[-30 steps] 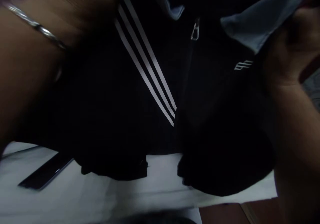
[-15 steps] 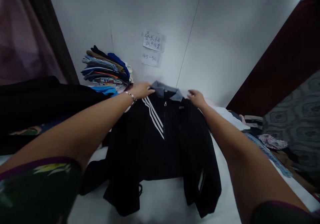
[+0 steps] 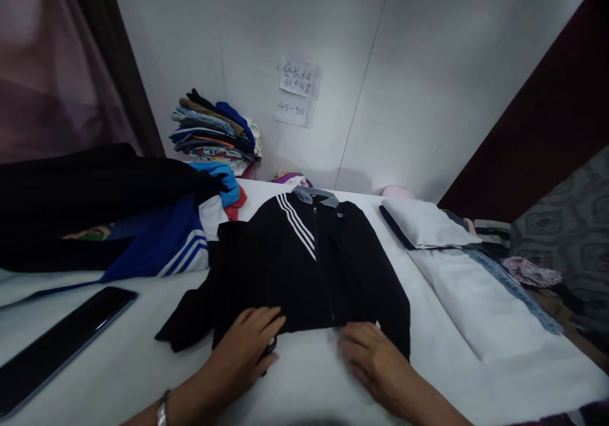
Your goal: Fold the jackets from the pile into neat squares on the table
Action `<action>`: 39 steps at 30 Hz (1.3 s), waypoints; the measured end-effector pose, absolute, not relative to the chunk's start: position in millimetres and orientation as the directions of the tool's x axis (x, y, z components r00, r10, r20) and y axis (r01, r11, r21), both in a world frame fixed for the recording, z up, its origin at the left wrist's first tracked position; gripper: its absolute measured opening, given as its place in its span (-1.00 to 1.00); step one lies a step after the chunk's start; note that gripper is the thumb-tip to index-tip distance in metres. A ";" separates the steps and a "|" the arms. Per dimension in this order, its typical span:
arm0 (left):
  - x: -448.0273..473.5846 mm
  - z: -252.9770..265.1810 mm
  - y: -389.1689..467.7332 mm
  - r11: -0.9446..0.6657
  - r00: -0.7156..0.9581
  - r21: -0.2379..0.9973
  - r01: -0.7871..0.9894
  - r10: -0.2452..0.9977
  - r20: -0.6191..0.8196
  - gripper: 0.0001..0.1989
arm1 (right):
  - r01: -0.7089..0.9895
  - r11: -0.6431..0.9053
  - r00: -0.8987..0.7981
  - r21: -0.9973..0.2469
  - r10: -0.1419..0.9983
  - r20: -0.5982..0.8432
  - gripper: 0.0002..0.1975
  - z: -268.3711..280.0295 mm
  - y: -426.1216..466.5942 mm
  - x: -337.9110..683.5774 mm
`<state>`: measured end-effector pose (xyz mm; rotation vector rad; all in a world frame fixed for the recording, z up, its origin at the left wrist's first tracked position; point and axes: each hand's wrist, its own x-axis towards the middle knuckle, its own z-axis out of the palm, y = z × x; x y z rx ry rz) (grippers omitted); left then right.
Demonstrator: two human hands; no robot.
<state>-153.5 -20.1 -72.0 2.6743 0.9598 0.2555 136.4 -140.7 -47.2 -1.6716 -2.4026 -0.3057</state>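
Note:
A black zip jacket [image 3: 295,280] with a grey collar [image 3: 328,198] and three white diagonal stripes lies front up on the white table, collar away from me. My left hand [image 3: 250,343] rests palm down on its lower left edge, fingers stretched out and thumb apart. A small black loop [image 3: 270,345] shows by that thumb. At the lower right hem, beside the sleeve, my right hand [image 3: 373,359] has its fingers curled on the cloth; their tips are partly blurred. The left sleeve [image 3: 188,315] juts out sideways.
A black phone [image 3: 61,350] lies at the lower left. Behind it are heaped dark clothes [image 3: 95,179] and a blue striped garment [image 3: 157,242]. A folded clothes stack [image 3: 214,128] stands by the wall. Folded white clothes [image 3: 428,223] lie right. Paper notes [image 3: 297,90] hang on the wall.
Both hands have left the collar area and come down to the jacket's bottom hem. The jacket now lies flatter, with its collar lower against the table. The phone has come into view.

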 end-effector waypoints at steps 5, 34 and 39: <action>-157.1 -55.6 -0.8 -0.721 0.729 0.220 0.658 0.683 0.058 -0.61 | 0.992 0.122 -0.124 0.024 0.981 0.152 -0.42 -62.8 -136.7 186.4; -135.7 40.8 57.5 -0.477 0.494 -0.129 0.869 0.836 0.237 -0.79 | 0.838 0.021 0.125 -0.545 0.965 0.229 -0.68 -37.5 -76.9 217.5; -135.4 -17.7 16.2 -0.769 0.748 -0.043 0.637 0.604 0.277 -0.75 | 0.914 0.330 -0.150 -0.234 0.814 0.562 -0.63 -66.6 -122.5 176.7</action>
